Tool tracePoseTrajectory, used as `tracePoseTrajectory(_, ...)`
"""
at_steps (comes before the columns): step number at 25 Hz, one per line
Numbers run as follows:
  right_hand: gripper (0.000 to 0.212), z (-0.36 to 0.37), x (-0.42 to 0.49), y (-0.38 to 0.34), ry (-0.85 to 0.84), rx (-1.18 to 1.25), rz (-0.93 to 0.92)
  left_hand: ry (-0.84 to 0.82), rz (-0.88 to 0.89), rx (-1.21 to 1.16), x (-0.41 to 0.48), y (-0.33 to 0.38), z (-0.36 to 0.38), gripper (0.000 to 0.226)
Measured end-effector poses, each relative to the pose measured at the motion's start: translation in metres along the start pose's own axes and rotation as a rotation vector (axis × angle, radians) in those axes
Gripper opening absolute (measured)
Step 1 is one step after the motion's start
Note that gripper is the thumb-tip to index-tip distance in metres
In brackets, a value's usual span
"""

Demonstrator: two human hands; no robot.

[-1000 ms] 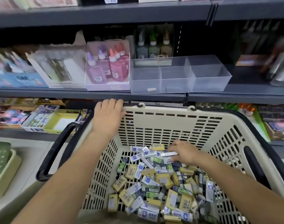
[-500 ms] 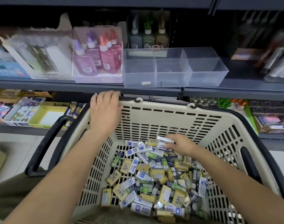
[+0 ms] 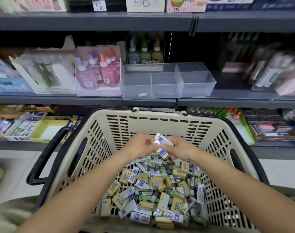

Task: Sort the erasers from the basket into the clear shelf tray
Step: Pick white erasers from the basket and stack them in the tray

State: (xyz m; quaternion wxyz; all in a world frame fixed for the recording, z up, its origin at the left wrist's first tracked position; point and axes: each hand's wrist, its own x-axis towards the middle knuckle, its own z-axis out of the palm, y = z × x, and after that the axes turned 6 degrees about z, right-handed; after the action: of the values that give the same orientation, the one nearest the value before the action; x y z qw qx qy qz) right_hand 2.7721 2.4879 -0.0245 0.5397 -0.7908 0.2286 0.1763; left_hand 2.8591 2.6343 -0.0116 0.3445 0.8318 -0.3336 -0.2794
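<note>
Two hands meet above the far half of the basket (image 3: 160,115), and together they grip a bunch of erasers (image 3: 162,142) in white sleeves with blue labels. The left hand (image 3: 140,146) comes in from 7 o'clock with its fingers curled, and pinches the bunch at its 9 o'clock side. The right hand (image 3: 181,149) comes in from 4 o'clock and closes its fingers around the 3 o'clock side. The top eraser of the bunch lies with its long axis from about 10 o'clock to 4 o'clock, and its free end points up toward 10 o'clock. A lower eraser with a blue square hangs under the fingers, its long axis going down toward 5 o'clock. How many erasers are in the bunch, I cannot tell. Under the hands, a heap of erasers (image 3: 153,190) in yellow, white, blue and dark wrappers covers the bottom of the basket, and they point in all directions. The basket is beige with slotted walls, and a black handle (image 3: 42,165) hangs at its 9 o'clock side. The clear tray (image 3: 136,89) stands on the grey shelf (image 3: 76,98) at 12 o'clock from the basket, well apart from the hands, its long axis from 9 to 3 o'clock. Just beside the tray, at its 9 o'clock, stands a box of glue bottles (image 3: 98,73).
</note>
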Motion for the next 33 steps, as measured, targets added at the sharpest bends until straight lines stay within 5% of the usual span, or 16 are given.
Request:
tracePoseTrajectory(7, 0.023, -0.015, -0.017, -0.006, 0.161, 0.094, -0.065, 0.26, -0.164, -0.503, -0.005, 0.013, -0.021, 0.007)
tracePoseTrajectory(15, 0.037, -0.012, -0.017, -0.023, 0.113, 0.326, -0.226, -0.032, -0.114, -0.556, -0.009, 0.01, -0.021, 0.012)
tracePoseTrajectory(20, 0.027, -0.012, -0.013, -0.023, 0.126, 0.356, -0.2, 0.101, -0.171, -0.705, -0.001, 0.008, -0.014, 0.01)
tracePoseTrajectory(27, 0.011, -0.007, -0.009, -0.023, 0.129, 0.465, -0.176, -0.049, -0.127, -1.048, -0.003, 0.004, -0.008, 0.019)
tracePoseTrajectory(33, 0.012, 0.002, -0.01, -0.024, 0.092, 0.527, -0.112, 0.083, -0.119, -0.954, 0.003, -0.001, -0.006, 0.014)
